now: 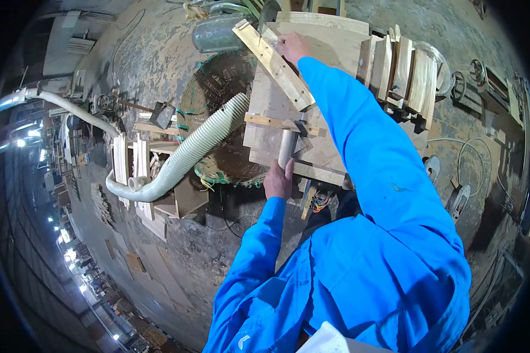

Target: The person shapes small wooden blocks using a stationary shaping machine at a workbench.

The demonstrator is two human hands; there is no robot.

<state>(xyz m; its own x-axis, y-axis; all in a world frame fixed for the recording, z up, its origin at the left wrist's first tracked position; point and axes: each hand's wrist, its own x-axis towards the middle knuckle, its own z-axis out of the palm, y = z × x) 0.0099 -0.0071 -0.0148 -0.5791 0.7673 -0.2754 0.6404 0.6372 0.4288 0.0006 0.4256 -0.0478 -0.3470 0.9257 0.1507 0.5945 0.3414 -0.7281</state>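
Note:
My left hand (278, 180) is wrapped round the near end of a pale wooden piece (288, 147) that looks rounded. Its far end meets a dark metal part (301, 127) beside a narrow wooden strip on the worktable (264, 138). Farther off, my right hand (294, 47) is closed at the far side of a thick wooden bar (280, 70) with dark holes, which lies slantwise across the table. A small light piece (269, 35) shows by its fingertips; what the fingers hold is mostly hidden. A thin dark blade-like part (269, 12) stands just beyond.
Several curved wooden pieces (401, 73) stand in a row at the table's right end. To the left are a large woven basket (194, 97) and a ribbed hose (203, 138) reaching over it. Wood strips (121, 167) stand farther left. Cables (474, 156) lie on the floor at right.

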